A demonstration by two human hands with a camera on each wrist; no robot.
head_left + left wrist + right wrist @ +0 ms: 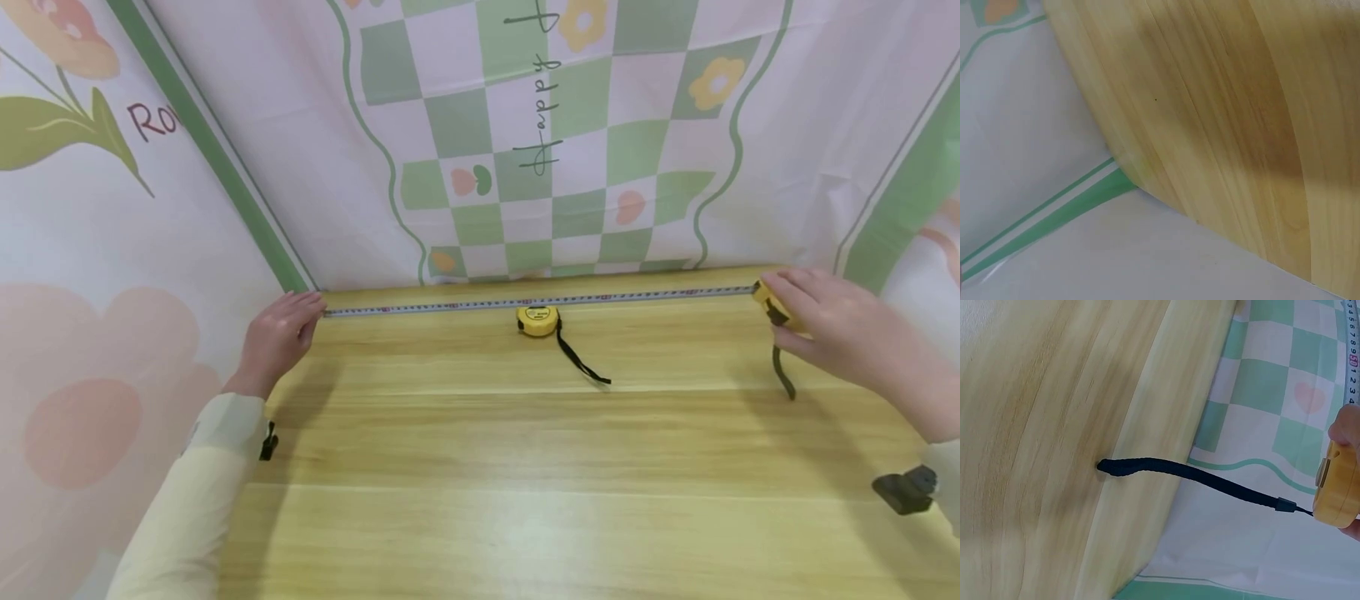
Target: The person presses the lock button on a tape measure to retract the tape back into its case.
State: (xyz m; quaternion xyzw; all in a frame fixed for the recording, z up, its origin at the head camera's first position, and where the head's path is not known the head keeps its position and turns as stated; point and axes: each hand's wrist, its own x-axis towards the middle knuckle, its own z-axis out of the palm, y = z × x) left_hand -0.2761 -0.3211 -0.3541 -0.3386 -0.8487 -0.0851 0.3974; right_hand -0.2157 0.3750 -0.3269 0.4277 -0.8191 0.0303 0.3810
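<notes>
In the head view my right hand [832,329] grips a yellow tape measure [772,304], whose dark wrist strap [1197,478] hangs down. Its pale blade [487,303] stretches left across the back of the wooden table to my left hand [281,337]. The left fingers pinch the blade's free end near the back left corner; the exact grasp is partly hidden. A second yellow tape measure [537,322] lies just in front of the blade's middle, its black strap [581,358] trailing right. The right wrist view shows the held case and printed numbers. No hand appears in the left wrist view.
The wooden table [510,467] meets a printed cloth [517,158] with green checks at the back. A floral cloth side [90,350] rises along the left, and another green-banded side [900,200] stands at the right.
</notes>
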